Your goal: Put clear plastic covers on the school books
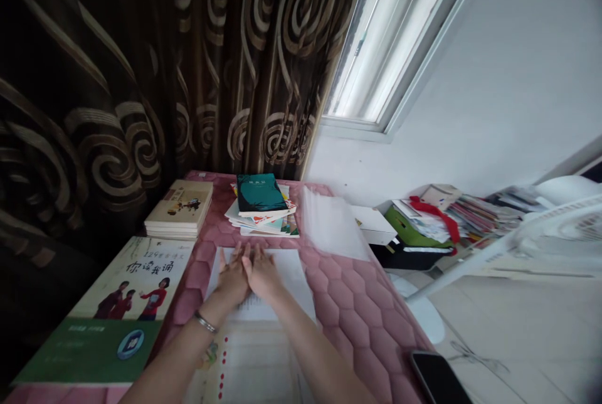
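Observation:
My left hand [233, 280] and my right hand [263, 275] lie side by side, palms down, on a white sheet [294, 285] with some print on it. Both hands look flat with fingers stretched forward, though motion blurs them a little, and neither grips anything. Their inner edges touch or overlap. A metal bracelet sits on my left wrist. Below the sheet, between my forearms, is an opened-out or flat page [256, 360] with a row of red dots along its left side; whether it joins the sheet above is unclear.
Left are a large green-and-white book [126, 291] and a stack of tan books [181, 206]. A pile topped by a teal book [261, 194] lies ahead, with translucent plastic covers [333, 222] beside it. A phone [437, 379] rests at the quilted pink surface's [362, 303] right edge; a white fan [489, 256] stands beyond.

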Demonstrator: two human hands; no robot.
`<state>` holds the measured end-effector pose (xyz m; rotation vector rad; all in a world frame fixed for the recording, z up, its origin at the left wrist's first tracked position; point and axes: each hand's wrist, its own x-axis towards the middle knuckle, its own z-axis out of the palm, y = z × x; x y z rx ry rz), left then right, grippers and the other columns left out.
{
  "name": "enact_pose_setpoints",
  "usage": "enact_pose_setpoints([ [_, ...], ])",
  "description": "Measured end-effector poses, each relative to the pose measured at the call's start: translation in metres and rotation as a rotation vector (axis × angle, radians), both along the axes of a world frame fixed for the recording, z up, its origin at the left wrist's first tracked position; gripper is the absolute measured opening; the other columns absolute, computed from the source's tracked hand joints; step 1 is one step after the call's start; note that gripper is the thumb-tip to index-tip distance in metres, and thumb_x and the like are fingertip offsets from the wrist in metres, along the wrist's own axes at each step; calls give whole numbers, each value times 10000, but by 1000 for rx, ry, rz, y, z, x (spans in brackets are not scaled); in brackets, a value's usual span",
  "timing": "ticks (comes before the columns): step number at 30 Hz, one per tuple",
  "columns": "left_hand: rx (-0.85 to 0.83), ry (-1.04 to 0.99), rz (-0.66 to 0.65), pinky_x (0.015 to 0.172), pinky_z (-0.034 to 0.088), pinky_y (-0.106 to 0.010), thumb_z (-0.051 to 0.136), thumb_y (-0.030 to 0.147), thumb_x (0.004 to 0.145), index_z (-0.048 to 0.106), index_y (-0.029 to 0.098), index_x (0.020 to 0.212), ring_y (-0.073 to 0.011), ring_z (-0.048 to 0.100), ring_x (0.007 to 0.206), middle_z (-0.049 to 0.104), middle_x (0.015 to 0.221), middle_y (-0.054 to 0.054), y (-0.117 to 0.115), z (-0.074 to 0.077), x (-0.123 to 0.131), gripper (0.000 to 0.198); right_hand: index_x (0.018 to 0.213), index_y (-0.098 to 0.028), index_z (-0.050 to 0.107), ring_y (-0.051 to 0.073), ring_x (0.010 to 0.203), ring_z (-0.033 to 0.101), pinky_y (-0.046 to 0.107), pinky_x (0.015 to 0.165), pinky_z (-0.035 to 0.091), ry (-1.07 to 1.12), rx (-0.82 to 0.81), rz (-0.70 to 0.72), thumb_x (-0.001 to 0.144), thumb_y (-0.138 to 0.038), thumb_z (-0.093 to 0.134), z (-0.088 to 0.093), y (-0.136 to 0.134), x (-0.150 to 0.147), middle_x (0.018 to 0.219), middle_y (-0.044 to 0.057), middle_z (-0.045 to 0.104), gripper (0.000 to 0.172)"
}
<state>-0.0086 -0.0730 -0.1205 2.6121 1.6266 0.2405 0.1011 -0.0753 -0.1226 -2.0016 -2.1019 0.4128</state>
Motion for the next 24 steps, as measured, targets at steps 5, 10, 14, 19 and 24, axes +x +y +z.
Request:
enact_pose_setpoints([
  [5, -5, -4, 49, 1145, 13, -607, 387, 257, 878, 455, 228, 1413, -318, 284, 1416, 444, 1479, -111, 5, -4, -8, 540, 1496, -78, 259, 221, 1434, 243, 433, 1152, 205, 60, 5, 129, 1014, -384, 163, -4, -1, -9, 1532, 181, 282, 578],
  [10, -32, 43, 267, 1141, 0, -607, 370, 434, 896, 345, 86, 1458, -314, 244, 1435, 366, 1502, -203, 13, -11, -40, 662, 1478, 13, 240, 260, 1437, 234, 503, 1164, 132, -31, -47, -123, 995, -418, 257, -6, -15, 46, 1519, 216, 288, 648],
  [14, -53, 54, 328, 1125, 53, -635, 340, 505, 891, 310, 123, 1481, -329, 204, 1446, 278, 1540, -189, 17, -15, -55, 704, 1494, -1, 198, 247, 1433, 247, 484, 1168, 119, -57, -75, -243, 996, -402, 235, -4, -25, 85, 1535, 195, 265, 640],
  [19, -52, 117, 334, 1110, -19, -671, 350, 397, 893, 342, 128, 1471, -349, 154, 1453, 366, 1510, -168, 15, -5, -43, 637, 1468, -84, 325, 272, 1406, 301, 501, 1130, 194, -3, -27, -209, 986, -386, 303, -7, -21, 105, 1495, 181, 378, 569],
  [24, -91, 112, 158, 1156, 3, -594, 316, 103, 848, 456, 151, 1411, -286, 192, 1454, 316, 1544, -120, -21, 10, 29, 582, 1396, -216, 463, 267, 1311, 428, 431, 1039, 349, 88, 10, -141, 908, -346, 505, -7, -13, 140, 1374, 81, 552, 507],
])
